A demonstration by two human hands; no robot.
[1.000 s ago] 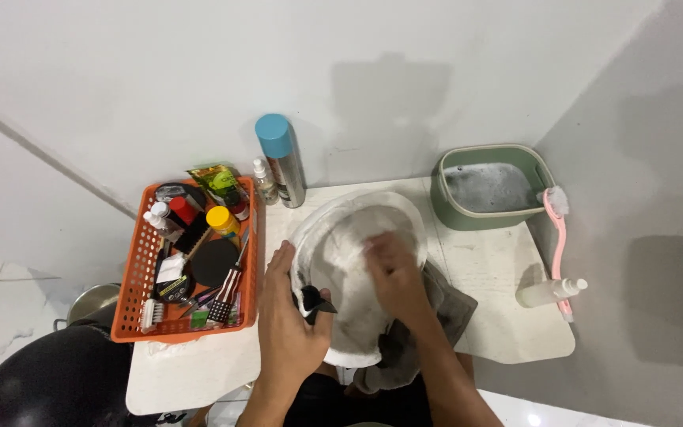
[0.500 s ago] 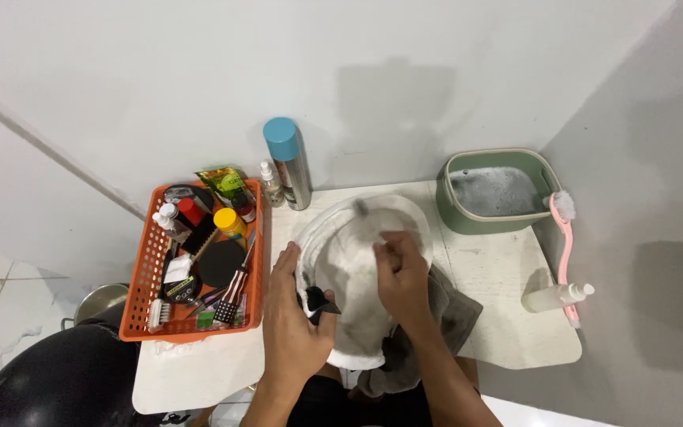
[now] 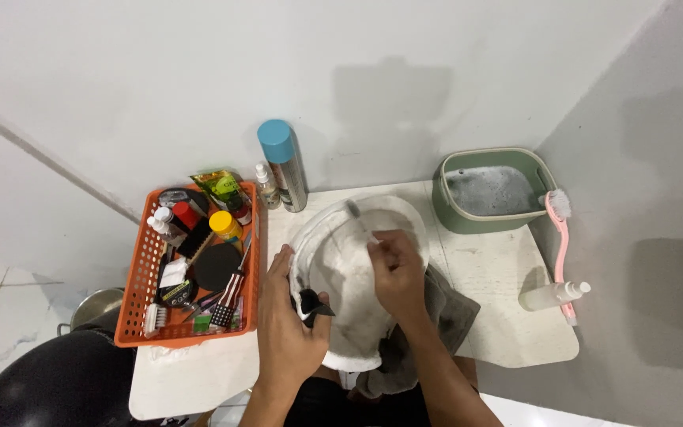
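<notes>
Left hand (image 3: 290,332) clamped over the near-left rim of a white, rounded cap-like item (image 3: 341,277), thumb pinching a small black tab (image 3: 307,304) against it. Right hand (image 3: 395,273) pressed down on the white item's upper right, fingers bunched around something small and pale at the tips; what it is cannot be told. White item lying at the middle of a small white tabletop (image 3: 499,316), partly over a crumpled grey cloth (image 3: 444,316) spreading toward 4 o'clock beneath the right wrist. At 9 o'clock from the grip, just beside the left hand, an orange perforated plastic basket (image 3: 140,296) packed with small bottles, brushes, a round black sponge and a yellow-capped bottle. At 11 o'clock, against the wall, a tall silver spray can with a blue cap (image 3: 284,162), a small clear spray bottle (image 3: 266,187) just beside it. At 2 o'clock, a green rectangular tub (image 3: 448,198) holding foamy water. At 3 o'clock, a pink long-handled brush (image 3: 560,245) lying along the table's right edge, its bristled head touching the tub's corner. Near its lower end, a clear plastic bottle with a white nozzle (image 3: 551,295) lying on its side.
</notes>
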